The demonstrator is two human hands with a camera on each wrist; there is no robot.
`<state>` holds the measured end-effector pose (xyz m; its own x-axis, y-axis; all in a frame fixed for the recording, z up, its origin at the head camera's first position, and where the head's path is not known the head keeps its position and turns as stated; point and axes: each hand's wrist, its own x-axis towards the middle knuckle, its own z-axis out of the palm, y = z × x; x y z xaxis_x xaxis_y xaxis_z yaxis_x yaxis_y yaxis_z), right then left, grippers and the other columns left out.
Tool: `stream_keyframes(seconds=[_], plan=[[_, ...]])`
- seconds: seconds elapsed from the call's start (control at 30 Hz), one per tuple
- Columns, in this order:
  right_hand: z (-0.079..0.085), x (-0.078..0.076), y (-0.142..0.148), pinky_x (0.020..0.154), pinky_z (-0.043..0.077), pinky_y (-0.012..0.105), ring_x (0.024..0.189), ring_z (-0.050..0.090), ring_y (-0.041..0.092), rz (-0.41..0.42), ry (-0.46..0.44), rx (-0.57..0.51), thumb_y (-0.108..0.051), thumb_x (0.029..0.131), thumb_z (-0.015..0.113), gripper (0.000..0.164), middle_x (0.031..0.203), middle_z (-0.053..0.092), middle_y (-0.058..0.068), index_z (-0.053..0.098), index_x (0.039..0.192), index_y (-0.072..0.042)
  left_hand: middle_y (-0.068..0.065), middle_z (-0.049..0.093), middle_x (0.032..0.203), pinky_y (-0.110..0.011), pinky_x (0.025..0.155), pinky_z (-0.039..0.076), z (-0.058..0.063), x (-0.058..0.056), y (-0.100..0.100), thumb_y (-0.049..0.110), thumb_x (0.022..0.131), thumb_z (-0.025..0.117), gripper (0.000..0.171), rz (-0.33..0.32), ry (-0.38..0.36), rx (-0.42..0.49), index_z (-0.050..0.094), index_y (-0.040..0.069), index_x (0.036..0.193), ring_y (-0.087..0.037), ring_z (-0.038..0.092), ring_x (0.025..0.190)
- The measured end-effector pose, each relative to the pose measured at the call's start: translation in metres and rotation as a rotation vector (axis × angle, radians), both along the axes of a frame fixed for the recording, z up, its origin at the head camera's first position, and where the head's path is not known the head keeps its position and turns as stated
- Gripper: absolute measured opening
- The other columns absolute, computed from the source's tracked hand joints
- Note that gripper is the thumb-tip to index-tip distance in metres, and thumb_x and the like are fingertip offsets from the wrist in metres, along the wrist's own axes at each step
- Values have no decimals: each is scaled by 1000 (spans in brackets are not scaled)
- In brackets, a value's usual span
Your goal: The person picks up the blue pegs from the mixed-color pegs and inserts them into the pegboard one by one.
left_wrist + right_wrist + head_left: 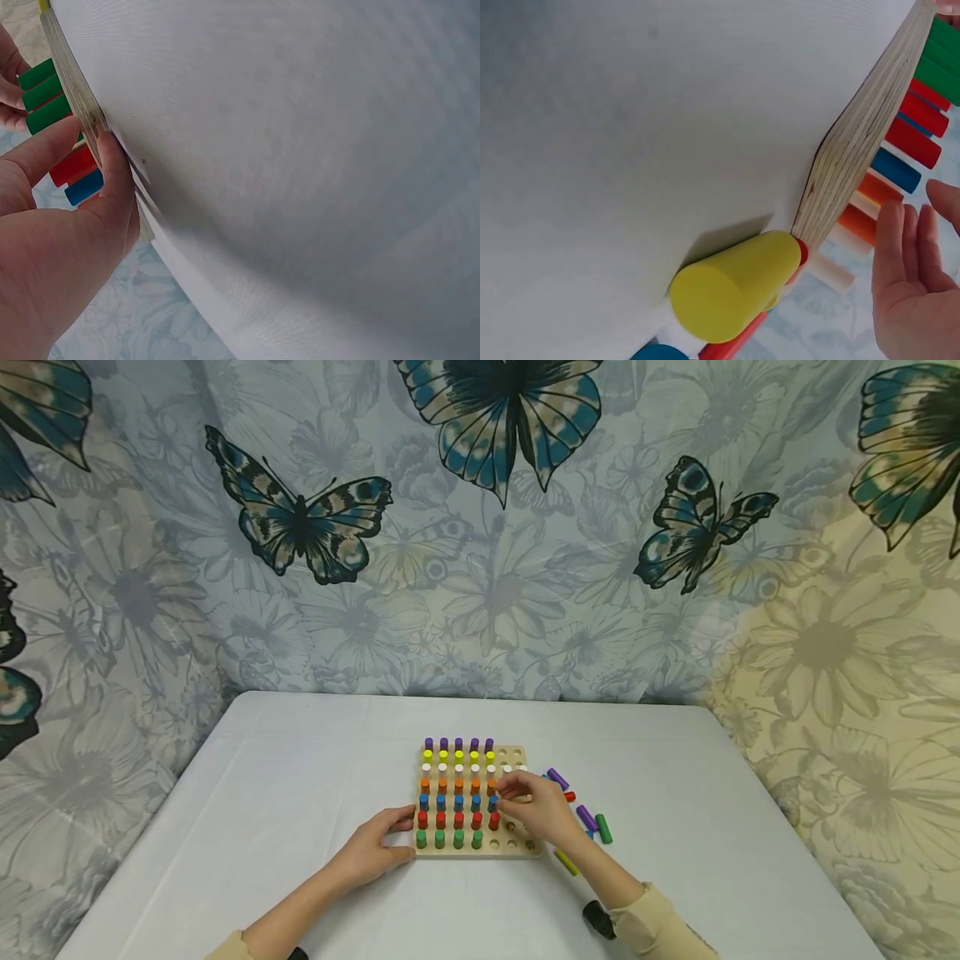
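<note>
A wooden pegboard (480, 852) lies on the table with rows of coloured pegs upright in its holes. My left hand (372, 846) holds its left edge, thumb near the front corner. In the left wrist view the fingertips lie against the wood beside green pegs (46, 112). Over the board's right half is my right hand (538, 807), its fingertips close to an orange peg (491, 786) and a blue peg. The right wrist view shows its fingers fairly straight, thumb apart, with no peg visible between them.
Loose pegs lie right of the board, among them a purple peg (587, 817), a green peg (603, 828) and a yellow peg (566, 862). A black object (598, 919) is by the right sleeve. Behind the white table (337, 735) hangs a butterfly-patterned cloth (502, 602).
</note>
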<state>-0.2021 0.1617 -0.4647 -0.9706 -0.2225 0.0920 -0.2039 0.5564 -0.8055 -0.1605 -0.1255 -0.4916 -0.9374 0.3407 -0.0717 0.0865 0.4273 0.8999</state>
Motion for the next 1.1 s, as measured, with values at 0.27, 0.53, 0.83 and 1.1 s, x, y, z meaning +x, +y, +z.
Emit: stream_keyframes(seconds=[0.27, 0.53, 0.83, 1.1], plan=[[0, 0, 9, 72, 55, 24, 88, 64, 15, -25, -35, -50, -10, 86, 75, 17, 95, 69, -1, 69, 102, -11, -19, 56, 130, -53, 99, 44, 1, 1, 1, 7, 85, 72, 64, -7, 9, -8, 44, -6, 141, -38, 51, 123], [2, -2, 22, 71, 55, 26, 88, 65, 16, -73, -21, -70, -8, 85, 75, 18, 94, 70, -2, 70, 102, -12, -19, 56, 131, -54, 100, 42, -1, 0, 1, 7, 85, 72, 64, -8, 17, -11, 44, -6, 141, -38, 51, 123], [-1, -10, 43, 71, 52, 28, 84, 65, 15, -150, -3, 6, -7, 84, 76, 19, 91, 69, -2, 70, 102, -10, -19, 57, 130, -54, 100, 42, -1, 0, 1, 7, 85, 73, 64, -3, 15, -18, 44, -5, 141, -38, 52, 123], [-2, -18, 58, 71, 52, 29, 85, 65, 17, -158, 12, 74, -9, 84, 75, 22, 94, 69, 0, 68, 105, -7, -18, 57, 130, -55, 102, 40, 0, -1, 1, 7, 84, 73, 65, -4, 15, -16, 44, -6, 141, -37, 52, 123]])
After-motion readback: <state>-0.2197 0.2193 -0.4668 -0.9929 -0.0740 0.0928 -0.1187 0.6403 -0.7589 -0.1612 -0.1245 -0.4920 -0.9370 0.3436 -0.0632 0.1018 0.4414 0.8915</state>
